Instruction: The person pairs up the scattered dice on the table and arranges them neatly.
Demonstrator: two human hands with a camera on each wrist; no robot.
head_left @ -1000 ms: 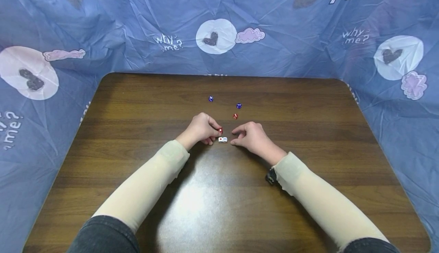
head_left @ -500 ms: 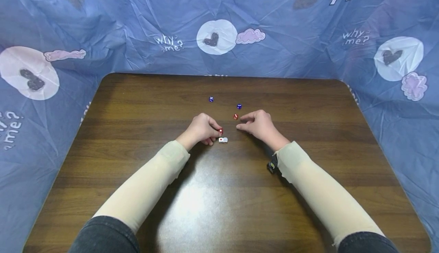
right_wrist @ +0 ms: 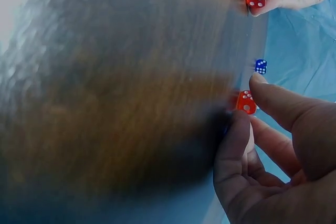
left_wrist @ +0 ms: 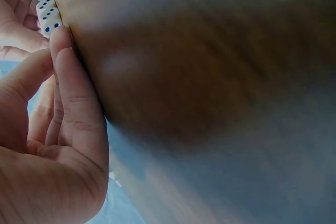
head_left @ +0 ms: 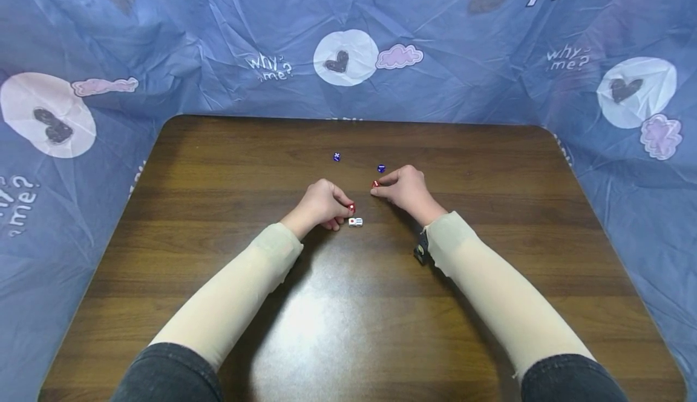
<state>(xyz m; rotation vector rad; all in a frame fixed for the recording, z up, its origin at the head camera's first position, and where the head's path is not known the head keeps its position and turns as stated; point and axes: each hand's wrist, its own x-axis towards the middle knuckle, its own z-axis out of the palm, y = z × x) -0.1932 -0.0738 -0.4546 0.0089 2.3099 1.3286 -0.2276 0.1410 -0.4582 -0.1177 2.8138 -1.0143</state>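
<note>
In the head view my left hand (head_left: pixel 322 203) pinches a red die (head_left: pixel 352 207) just behind two white dice (head_left: pixel 356 222). Those white dice sit side by side on the table, one showing a red dot and the other blue dots. To the right and farther back, my right hand (head_left: pixel 408 193) has thumb and forefinger on either side of a second red die (right_wrist: pixel 245 102), pinching it. The left wrist view shows white dice (left_wrist: pixel 49 18) beyond the left fingertips; the red die is hidden there.
A blue die (head_left: pixel 381 168) lies just behind the right hand's fingers. Another blue die (head_left: pixel 336 157) is farther back to the left. The brown wooden table (head_left: pixel 229 160) ends at a blue printed cloth (head_left: pixel 229 39) at the back and sides.
My right hand has moved away from beside the white dice, back to the second red die, and its fingers have closed on it. The left hand has stayed at its red die.
</note>
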